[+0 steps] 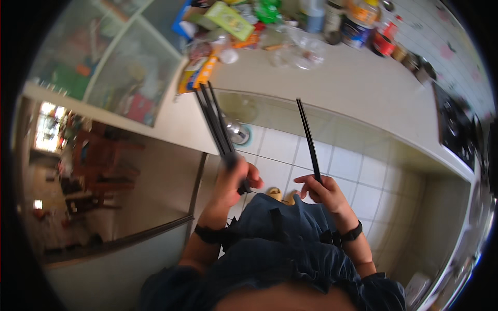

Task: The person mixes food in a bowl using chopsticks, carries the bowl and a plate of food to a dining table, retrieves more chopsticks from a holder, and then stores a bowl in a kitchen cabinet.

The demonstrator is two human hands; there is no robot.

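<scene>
My left hand (232,182) grips a bundle of several black chopsticks (216,124), whose far ends fan slightly apart. The lower part of that bundle is blurred. In my right hand (325,192) are black chopsticks (308,138) lying close together, perhaps a pair; their tips point away from me. Both hands are raised in front of my body, apart from each other, above the tiled floor (274,163). Neither set of chopsticks appears to touch the other.
A pale countertop (350,81) curves ahead, bearing plastic bags (305,50), a green box (229,21) and several bottles. A gas stove (453,120) stands at right, a glass-fronted cabinet (128,74) at left. A metal container (237,132) sits on the floor below the counter.
</scene>
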